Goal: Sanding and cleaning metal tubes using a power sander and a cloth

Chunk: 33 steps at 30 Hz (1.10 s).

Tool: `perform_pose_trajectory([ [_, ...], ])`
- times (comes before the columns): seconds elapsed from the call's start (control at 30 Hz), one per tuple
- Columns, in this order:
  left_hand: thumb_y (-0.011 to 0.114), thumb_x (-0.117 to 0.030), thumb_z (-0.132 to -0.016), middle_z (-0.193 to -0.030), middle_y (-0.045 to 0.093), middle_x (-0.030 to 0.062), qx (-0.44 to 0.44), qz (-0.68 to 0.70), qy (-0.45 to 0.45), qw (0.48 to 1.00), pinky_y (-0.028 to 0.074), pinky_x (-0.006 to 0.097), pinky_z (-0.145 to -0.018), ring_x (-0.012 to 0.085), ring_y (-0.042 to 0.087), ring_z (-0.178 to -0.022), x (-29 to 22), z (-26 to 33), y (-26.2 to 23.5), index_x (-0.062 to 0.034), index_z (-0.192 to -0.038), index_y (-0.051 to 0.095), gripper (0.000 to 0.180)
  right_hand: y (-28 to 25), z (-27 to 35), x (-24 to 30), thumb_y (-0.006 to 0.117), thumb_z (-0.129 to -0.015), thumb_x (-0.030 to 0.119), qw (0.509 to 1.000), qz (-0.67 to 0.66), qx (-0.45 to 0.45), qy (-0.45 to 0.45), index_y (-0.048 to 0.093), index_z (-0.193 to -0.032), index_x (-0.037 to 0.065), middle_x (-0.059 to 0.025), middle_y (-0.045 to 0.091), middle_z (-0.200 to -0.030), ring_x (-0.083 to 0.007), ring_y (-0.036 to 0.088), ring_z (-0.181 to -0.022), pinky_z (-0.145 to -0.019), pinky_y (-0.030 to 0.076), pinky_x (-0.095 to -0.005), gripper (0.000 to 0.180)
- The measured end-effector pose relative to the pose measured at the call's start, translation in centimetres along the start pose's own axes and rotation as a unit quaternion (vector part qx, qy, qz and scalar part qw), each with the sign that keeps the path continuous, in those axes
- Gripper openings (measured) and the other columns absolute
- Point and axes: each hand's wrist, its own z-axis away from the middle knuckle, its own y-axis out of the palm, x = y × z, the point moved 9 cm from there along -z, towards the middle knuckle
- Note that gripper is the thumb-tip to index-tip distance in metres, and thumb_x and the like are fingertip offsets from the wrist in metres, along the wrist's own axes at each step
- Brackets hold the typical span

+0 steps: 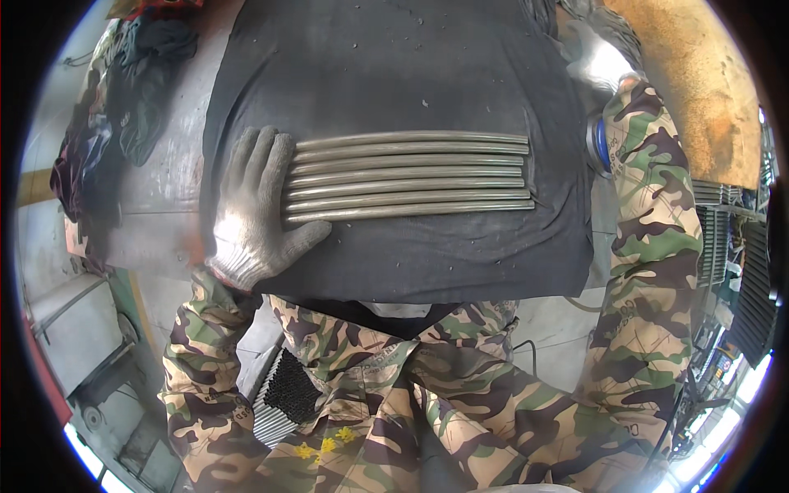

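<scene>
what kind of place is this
Likely a metalworking shop: metal rods or tubes lie in a row on dark cloth, a bundle of similar ones sits lower left, and the left hand wears a grey work glove.

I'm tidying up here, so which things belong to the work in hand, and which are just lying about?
In use:
Row of metal rods, left ends at the left hand
Black cloth beneath the rods
Possibly the bunched grey cloth by the right hand

Apparently lying about:
Crumpled dark fabric, upper left
Round blue-rimmed object by the right sleeve
</scene>
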Motion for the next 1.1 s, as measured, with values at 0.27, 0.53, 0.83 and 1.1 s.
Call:
perform_pose_trajectory([
  [0.27, 0.086, -0.055, -0.078, -0.167, 0.041, 0.0302, 0.009, -0.006, -0.006, 1.000, 0.029, 0.061, -0.130, 0.0512, 0.033, -0.159, -0.3, -0.6, 0.0, 0.0008, -0.164, 0.041, 0.112, -10.7, 6.1, 6.6, 0.061, -0.094, 0.008, 0.951, -0.034, -0.281, -0.129, 0.066, -0.143, 0.002, -0.0253, 0.073, -0.131, -0.0430, 0.070, -0.124, -0.110, 0.054, -0.0420, 0.049],
  [0.53, 0.089, -0.050, -0.077, -0.168, 0.042, 0.0272, 0.000, -0.008, -0.019, 1.000, 0.030, 0.059, -0.131, 0.0492, 0.032, -0.160, 0.6, -0.4, 0.3, -0.0008, -0.164, 0.043, 0.110, -11.3, 17.9, 20.0, 0.057, -0.090, -0.015, 0.897, -0.134, -0.267, -0.324, 0.064, -0.145, -0.002, -0.0219, 0.072, -0.137, -0.0382, 0.072, -0.125, -0.104, 0.058, -0.0436, 0.057],
  [0.83, 0.087, -0.048, -0.078, -0.166, 0.042, 0.0305, -0.005, -0.029, 0.007, 1.000, 0.032, 0.059, -0.129, 0.0521, 0.034, -0.158, -0.6, -1.3, -0.3, 0.0020, -0.163, 0.042, 0.108, 0.2, 19.3, 32.6, 0.085, -0.076, 0.057, 0.928, -0.134, -0.169, -0.305, 0.057, -0.142, -0.008, -0.0259, 0.052, -0.149, -0.0415, 0.045, -0.143, -0.120, 0.031, -0.0600, 0.097],
  [1.1, 0.083, -0.056, -0.082, -0.166, 0.041, 0.0332, 0.003, -0.038, 0.000, 0.999, 0.033, 0.062, -0.127, 0.0544, 0.034, -0.157, -0.6, 0.1, -0.2, 0.0044, -0.164, 0.039, 0.111, 1.2, 20.0, 26.4, 0.088, -0.072, 0.057, 0.955, -0.091, -0.091, -0.267, 0.047, -0.157, -0.002, -0.0256, 0.044, -0.161, -0.0460, 0.036, -0.153, -0.126, 0.025, -0.0637, 0.111],
])
